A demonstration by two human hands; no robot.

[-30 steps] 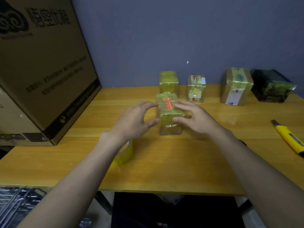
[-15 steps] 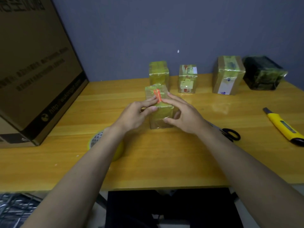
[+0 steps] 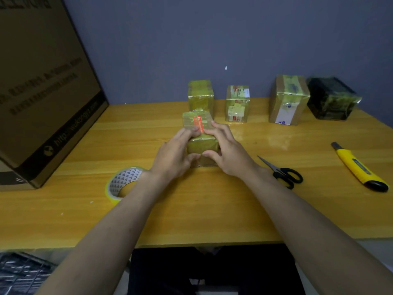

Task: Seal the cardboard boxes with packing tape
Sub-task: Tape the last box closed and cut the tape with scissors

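Small cardboard box wrapped in glossy yellowish packing tape, orange-red label strip on top (image 3: pixel 200 133): upright at centre of wooden table (image 3: pixel 212 209), held between both hands.
Left hand (image 3: pixel 174 154): against left side of box, fingers curled over top edge beside orange strip, thumb on near face; grasping box.
Right hand (image 3: pixel 228 153): against right side of box, fingers curled onto top edge just right of strip, thumb on near face; grasping box.
Roll of yellow packing tape with white patterned core (image 3: pixel 122 184): flat on table, near-left of box, partly hidden behind left forearm.
Black-handled scissors (image 3: pixel 282 172): flat on table just right of right wrist, blades closed, tips pointing toward far left.
Yellow utility knife with black end (image 3: pixel 359 167): flat near right table edge, well apart from box.
Taped yellowish small box (image 3: pixel 201 95): upright directly behind held box, near wall.
Taped small box with white and red labels (image 3: pixel 237 104): upright, right of previous item.
Taller brown cardboard box with tape bands and white label (image 3: pixel 288 100): upright, further right.
Dark box in glossy wrap (image 3: pixel 331 99): far right, beside brown box, by wall.
Large brown cardboard carton with black printed text (image 3: pixel 42 81): tilted, resting on left end of table.
Blue-grey wall (image 3: pixel 234 35): behind table.
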